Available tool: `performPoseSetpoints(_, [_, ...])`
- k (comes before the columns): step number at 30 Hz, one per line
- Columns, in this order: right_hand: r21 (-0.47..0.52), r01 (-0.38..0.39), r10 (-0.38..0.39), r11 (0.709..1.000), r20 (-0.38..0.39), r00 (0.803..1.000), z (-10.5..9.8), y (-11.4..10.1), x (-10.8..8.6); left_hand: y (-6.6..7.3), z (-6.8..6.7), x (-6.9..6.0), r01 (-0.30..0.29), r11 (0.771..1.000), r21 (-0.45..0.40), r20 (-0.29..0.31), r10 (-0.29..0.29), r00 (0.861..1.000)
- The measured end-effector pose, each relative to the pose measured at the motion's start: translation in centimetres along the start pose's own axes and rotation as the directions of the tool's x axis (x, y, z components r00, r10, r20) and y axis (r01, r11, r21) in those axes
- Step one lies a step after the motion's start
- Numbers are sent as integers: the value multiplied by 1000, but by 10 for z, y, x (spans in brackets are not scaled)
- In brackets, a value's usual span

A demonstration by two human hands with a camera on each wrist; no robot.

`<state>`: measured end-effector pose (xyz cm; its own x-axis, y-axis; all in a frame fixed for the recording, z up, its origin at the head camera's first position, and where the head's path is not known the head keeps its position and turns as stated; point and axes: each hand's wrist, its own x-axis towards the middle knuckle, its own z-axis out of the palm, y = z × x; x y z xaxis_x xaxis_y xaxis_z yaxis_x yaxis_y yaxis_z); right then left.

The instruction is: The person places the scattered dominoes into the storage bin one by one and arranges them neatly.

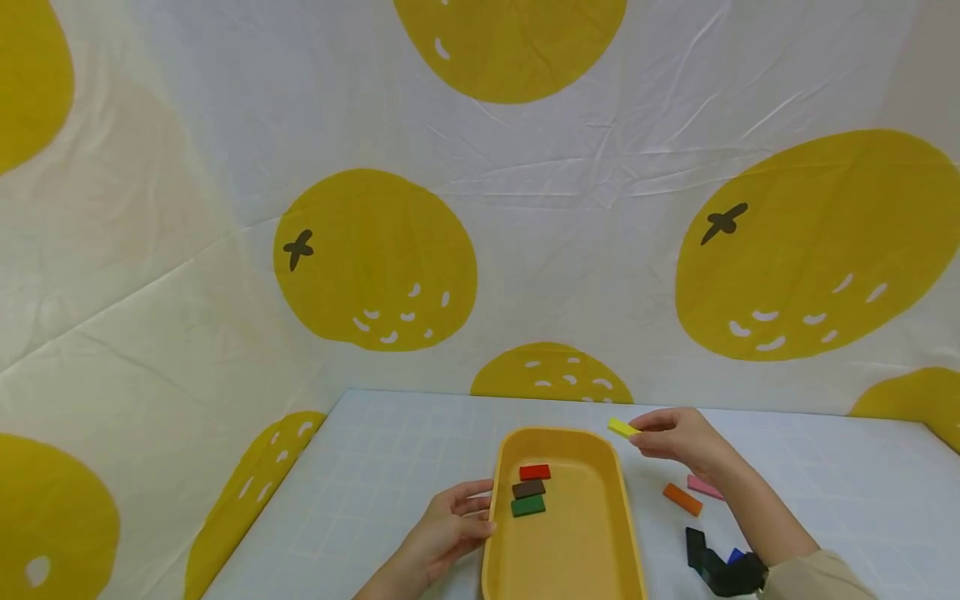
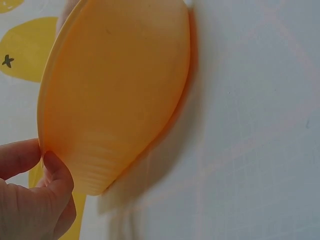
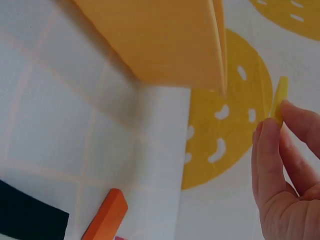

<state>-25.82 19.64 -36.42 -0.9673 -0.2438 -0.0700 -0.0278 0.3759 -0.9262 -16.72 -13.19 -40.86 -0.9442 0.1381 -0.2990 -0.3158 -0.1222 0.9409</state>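
The right hand (image 1: 678, 442) pinches a yellow block (image 1: 621, 428) between thumb and fingertips, its fingers pointing leftward and the block's free end jutting out past them. In the head view the block appears just beside the far right corner of a yellow tray (image 1: 581, 533), raised off the table (image 1: 397, 442). The right forearm (image 1: 772, 517) slants up and leftward from a beige sleeve (image 1: 813, 577) at the lower right. The left hand (image 1: 450, 529) grips the tray's left rim, thumb and fingers closed on the edge, its forearm slanting up from the bottom of the head view

Inside the tray, towards its left side, a red block (image 1: 535, 472), a brown block (image 1: 528, 489) and a green block (image 1: 528, 506) lie one nearer than the next, red farthest. On the table right of the tray, an orange block (image 1: 682, 499) lies near a pink block (image 1: 705, 487), which the right arm partly covers. Closer to the person, a small blue piece (image 1: 736, 555) shows partly hidden near the right wrist. Behind the table hangs a pale cloth (image 1: 562, 250) with big yellow fruit shapes
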Motion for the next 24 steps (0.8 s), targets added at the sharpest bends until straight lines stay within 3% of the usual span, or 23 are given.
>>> performPoseSetpoints(6, [26,29,-30,999,45,999,10,-4,3,0,0,-1,-5,1000,-3,4,5,1000])
performPoseSetpoints(12, [25,6,-7,1000,43,999,20,-9,4,0,0,-1,-11,1000,1,2,11,1000])
performPoseSetpoints(24, [18,45,-46,999,58,997,38,-19,7,0,0,0,0,1000,5,-6,0,1000])
